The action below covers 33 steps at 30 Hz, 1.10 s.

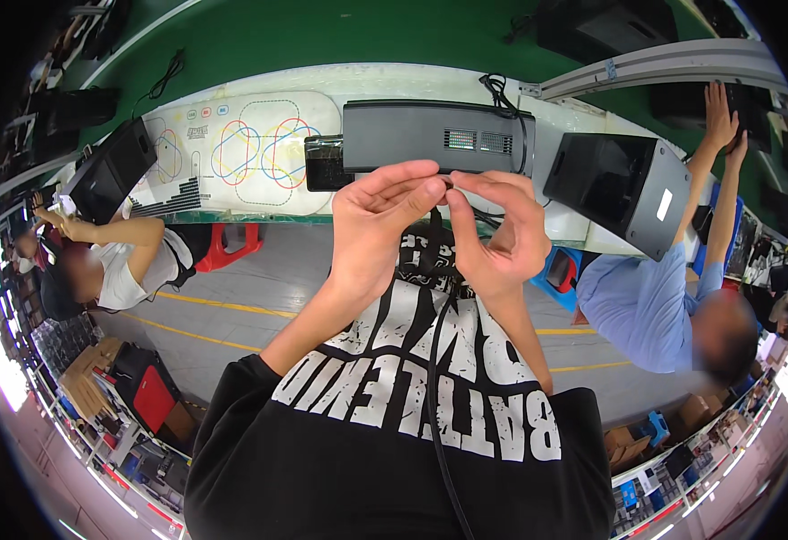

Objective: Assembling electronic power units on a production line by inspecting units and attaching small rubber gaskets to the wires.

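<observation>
Both hands are raised in front of my chest, their fingertips meeting just off the bench's near edge. Thumb and fingers of my left hand [371, 216] are pinched together. My right hand [502, 234] pinches close beside it, thumb and forefinger nearly touching the left fingertips. A small dark piece [449, 183] shows between them, too small and covered to name. Just beyond the fingertips lies a dark grey, box-shaped device [394, 135] with two vent grilles. A black cable [522, 135] loops over its right end. Left of it is a glossy black rectangular object [325, 175].
A patterned white mat [232, 184] covers the bench to the left. Black box-shaped units stand at the left [117, 171] and right [605, 184]. Co-workers sit on both sides, in a white shirt [133, 265] and a blue shirt [632, 306]. Another black cable [434, 387] runs down my shirt.
</observation>
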Each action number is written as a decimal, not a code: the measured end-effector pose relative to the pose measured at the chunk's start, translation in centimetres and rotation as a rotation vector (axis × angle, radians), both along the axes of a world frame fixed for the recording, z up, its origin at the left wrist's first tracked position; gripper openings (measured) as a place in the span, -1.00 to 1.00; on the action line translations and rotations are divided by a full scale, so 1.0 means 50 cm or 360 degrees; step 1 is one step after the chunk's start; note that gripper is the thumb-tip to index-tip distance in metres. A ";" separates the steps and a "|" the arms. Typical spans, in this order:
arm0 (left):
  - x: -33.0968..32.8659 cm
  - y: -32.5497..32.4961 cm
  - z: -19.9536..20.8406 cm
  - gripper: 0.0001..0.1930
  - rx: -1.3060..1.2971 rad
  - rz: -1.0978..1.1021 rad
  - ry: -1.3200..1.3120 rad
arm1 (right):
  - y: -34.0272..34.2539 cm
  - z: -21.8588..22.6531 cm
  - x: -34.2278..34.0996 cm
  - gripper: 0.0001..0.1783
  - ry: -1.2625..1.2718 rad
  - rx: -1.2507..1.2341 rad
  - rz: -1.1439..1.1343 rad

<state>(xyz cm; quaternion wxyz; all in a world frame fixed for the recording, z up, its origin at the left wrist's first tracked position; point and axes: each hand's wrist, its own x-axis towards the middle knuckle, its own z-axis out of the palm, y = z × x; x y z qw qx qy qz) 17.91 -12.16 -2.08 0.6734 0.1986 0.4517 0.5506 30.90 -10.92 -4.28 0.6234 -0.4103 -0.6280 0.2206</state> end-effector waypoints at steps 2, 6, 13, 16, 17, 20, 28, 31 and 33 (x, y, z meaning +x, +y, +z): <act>0.004 0.005 -0.003 -0.73 -0.0092 -0.0040 -0.0116 | 0.003 -0.001 0.005 -0.65 -0.0036 0.0000 -0.0040; 0.008 0.004 -0.023 -0.72 -0.0219 -0.0092 -0.0144 | -0.003 -0.011 0.024 -0.66 -0.0314 0.0060 -0.0035; -0.012 -0.006 -0.182 -0.77 -0.0400 -0.0489 0.0325 | -0.053 -0.232 0.158 -0.80 -0.0511 -0.0631 -0.0486; -0.033 -0.012 -0.216 -0.76 -0.0405 -0.0577 0.0413 | -0.041 -0.315 0.230 -0.83 -0.0634 -0.0732 -0.0618; -0.036 -0.011 -0.220 -0.77 -0.0377 -0.0613 0.0445 | -0.031 -0.335 0.241 -0.83 -0.0697 -0.0691 -0.0655; -0.039 -0.003 -0.225 -0.77 -0.0382 -0.0601 0.0437 | 0.005 -0.361 0.247 -0.82 -0.0825 -0.0566 -0.0604; -0.044 -0.005 -0.236 -0.76 -0.0415 -0.0527 0.0437 | 0.025 -0.355 0.244 -0.81 -0.1067 -0.0525 -0.0460; -0.046 -0.007 -0.238 -0.77 -0.0401 -0.0506 0.0391 | 0.038 -0.338 0.224 -0.82 -0.1290 -0.0657 -0.0513; -0.047 -0.001 -0.233 -0.77 -0.0440 -0.0525 0.0418 | 0.050 -0.330 0.214 -0.82 -0.1400 -0.0766 -0.0579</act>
